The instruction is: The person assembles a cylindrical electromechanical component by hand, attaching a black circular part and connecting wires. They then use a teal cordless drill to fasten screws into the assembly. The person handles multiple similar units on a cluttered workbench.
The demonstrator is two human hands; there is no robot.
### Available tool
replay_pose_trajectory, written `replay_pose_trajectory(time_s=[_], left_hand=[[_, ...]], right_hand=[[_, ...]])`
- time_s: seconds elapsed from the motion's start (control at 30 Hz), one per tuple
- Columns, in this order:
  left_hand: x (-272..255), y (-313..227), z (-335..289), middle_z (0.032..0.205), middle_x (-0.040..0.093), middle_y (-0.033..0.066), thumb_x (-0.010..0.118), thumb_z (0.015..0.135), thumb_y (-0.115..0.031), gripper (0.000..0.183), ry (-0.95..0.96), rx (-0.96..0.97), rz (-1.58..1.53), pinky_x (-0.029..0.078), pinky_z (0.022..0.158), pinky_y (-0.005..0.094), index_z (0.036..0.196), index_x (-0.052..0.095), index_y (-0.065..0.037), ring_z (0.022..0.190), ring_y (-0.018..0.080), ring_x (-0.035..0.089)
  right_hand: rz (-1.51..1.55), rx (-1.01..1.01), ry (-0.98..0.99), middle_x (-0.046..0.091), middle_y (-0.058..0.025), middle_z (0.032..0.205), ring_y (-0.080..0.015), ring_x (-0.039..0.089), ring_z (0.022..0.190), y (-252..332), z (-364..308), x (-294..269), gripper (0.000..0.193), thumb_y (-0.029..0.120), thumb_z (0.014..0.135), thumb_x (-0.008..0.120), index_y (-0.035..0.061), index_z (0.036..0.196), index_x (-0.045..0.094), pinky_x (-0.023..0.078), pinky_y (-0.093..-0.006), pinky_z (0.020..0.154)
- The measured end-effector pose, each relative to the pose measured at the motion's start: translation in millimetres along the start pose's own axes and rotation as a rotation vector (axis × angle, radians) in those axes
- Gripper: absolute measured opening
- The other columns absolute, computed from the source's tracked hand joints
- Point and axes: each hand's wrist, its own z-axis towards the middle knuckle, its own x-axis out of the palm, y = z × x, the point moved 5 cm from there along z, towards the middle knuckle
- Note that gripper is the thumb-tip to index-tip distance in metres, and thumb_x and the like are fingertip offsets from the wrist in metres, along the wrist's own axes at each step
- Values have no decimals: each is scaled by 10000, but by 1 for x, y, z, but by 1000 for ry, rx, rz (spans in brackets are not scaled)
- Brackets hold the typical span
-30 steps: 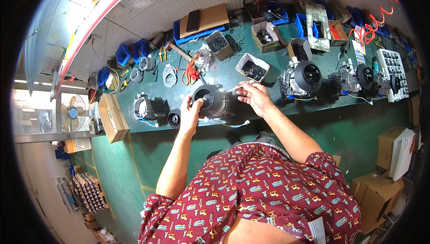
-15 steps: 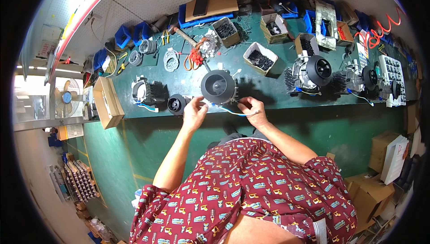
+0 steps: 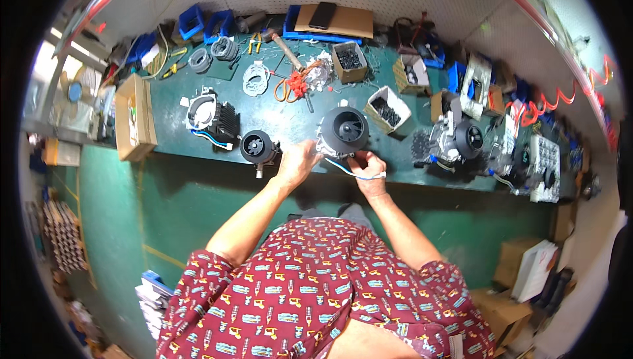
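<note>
Although half a second earlier the hands lay farther apart at the bench's near edge, the left hand had now closed in on the near left side of the blower unit, and the right hand was bent up against its near right side. The unit itself appeared farther from the small fan than before. With a hand on either flank, the work seemed to centre on the unit's lower body and lead rather than on its black wheel.

The unit stood near the front of the green bench, wheel mouth facing up. The left fingertips were hidden, so I cannot tell whether they pinched anything; the right fingers were curled, and the blue-and-white lead ran across that hand to a pale connector — whether gripped or merely resting, I cannot tell.

Close by, the small fan sat just left of the left hand, and an open box of black parts stood just behind the unit on the right — both crowded sideways movement. Beyond lay orange-handled scissors and a hammer; a finned motor stood well to the left.
</note>
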Motion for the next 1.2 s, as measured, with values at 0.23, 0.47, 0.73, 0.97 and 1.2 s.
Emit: replay_pose_trajectory(time_s=[0.23, 0.47, 0.73, 0.97, 1.2], left_hand=[[-6, -2, 1, 873, 683, 181, 799, 870, -193, 258, 44, 44, 72, 526, 724, 465, 1024, 674, -28, 823, 384, 686], [-6, 1, 2, 971, 718, 201, 763, 884, -196, 295, 72, 63, -7, 555, 780, 437, 1128, 707, -41, 882, 370, 712], [-15, 19, 22, 1044, 753, 186, 724, 865, -250, 368, -173, -156, -390, 580, 815, 388, 1151, 717, -18, 894, 296, 738], [29, 34, 42, 967, 742, 178, 766, 873, -194, 324, -91, -283, -580, 582, 784, 366, 1056, 727, 70, 873, 236, 736], [29, 31, 35, 1053, 666, 199, 705, 872, -173, 283, -196, -170, -524, 546, 878, 416, 1081, 705, 18, 1006, 339, 675]], right_hand=[[-41, -112, 6, 720, -157, 812, -295, 721, 733, -7, 1, 4, 167, 101, 843, 791, -17, 918, 698, 561, -382, 703], [13, 45, 66, 724, -151, 820, -287, 730, 749, -37, 0, 7, 195, 129, 831, 799, 4, 911, 673, 570, -394, 709], [75, 81, -140, 698, -89, 1013, -213, 656, 883, -23, 33, 2, 344, 223, 945, 734, -29, 1150, 622, 542, -352, 793], [454, 151, -146, 739, -86, 945, -154, 689, 863, -57, 43, 29, 259, 108, 906, 741, -54, 1096, 675, 553, -296, 785], [345, 168, -51, 727, -81, 994, -152, 678, 889, -45, 42, 29, 315, 128, 903, 743, -36, 1155, 647, 543, -292, 786]])
